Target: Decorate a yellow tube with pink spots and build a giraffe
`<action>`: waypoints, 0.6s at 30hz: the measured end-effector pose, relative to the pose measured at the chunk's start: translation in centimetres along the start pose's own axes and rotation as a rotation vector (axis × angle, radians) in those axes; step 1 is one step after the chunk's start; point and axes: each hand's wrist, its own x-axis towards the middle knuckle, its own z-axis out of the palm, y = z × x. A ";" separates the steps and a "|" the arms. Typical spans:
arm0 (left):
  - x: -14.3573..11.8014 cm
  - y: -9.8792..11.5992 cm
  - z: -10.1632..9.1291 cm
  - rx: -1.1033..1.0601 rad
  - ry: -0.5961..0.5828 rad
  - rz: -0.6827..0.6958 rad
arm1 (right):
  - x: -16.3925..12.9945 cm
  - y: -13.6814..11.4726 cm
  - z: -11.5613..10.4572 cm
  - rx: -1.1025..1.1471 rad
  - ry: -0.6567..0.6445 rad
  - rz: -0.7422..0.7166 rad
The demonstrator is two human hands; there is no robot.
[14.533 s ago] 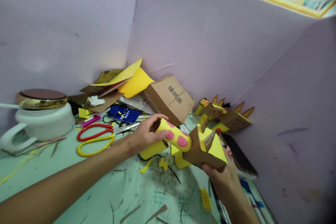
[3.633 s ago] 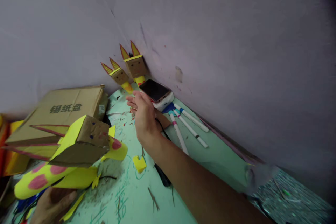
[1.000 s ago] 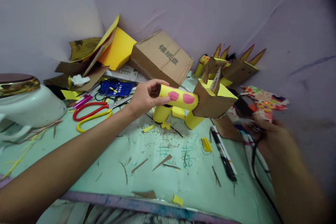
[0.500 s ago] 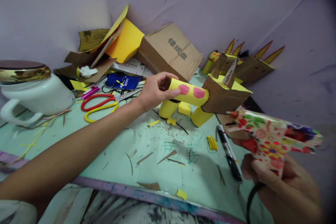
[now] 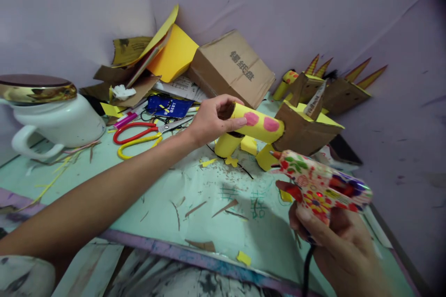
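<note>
My left hand (image 5: 216, 120) grips the end of a yellow cardboard tube (image 5: 261, 123) with pink spots. The tube joins a brown cardboard head (image 5: 304, 127) with upright ears, and two yellow tube legs stand under it; the near-left leg (image 5: 227, 145) is the plainer one to see. Wrapped round the handle of a flower-patterned glue gun (image 5: 317, 185) is my right hand (image 5: 334, 241). The gun's orange nozzle points left, close to the right leg (image 5: 266, 158) and apart from the spotted tube as far as I can see. A black cord hangs below the grip.
Red-and-yellow scissors (image 5: 139, 139) lie left of the tube. A white mug (image 5: 59, 120) stands far left. Behind are a brown box (image 5: 233, 67), yellow card (image 5: 174, 53) and other horned cardboard figures (image 5: 344, 95). Paper and cardboard scraps (image 5: 200, 245) litter the table (image 5: 156, 222).
My right hand has brought the glue gun leftward, nearer the legs of the cardboard figure. My left hand keeps its hold on the tube. The whole view has shifted slightly.
</note>
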 end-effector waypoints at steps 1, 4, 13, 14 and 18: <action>0.0 0.0 0.0 0.006 0.001 -0.001 | 0.3 0.1 0.1 -0.035 -0.008 0.004; -0.1 0.2 0.1 0.044 0.007 -0.001 | 1.0 0.3 0.9 -0.111 -0.021 -0.016; -0.1 0.1 0.1 0.071 0.009 0.013 | 1.9 1.2 4.0 -0.341 0.033 -0.261; -0.1 0.1 0.1 0.074 0.011 0.014 | 1.9 1.4 4.0 -0.356 0.028 -0.267; -0.1 0.1 0.2 0.065 0.012 0.012 | 2.1 2.0 3.9 -0.368 0.033 -0.291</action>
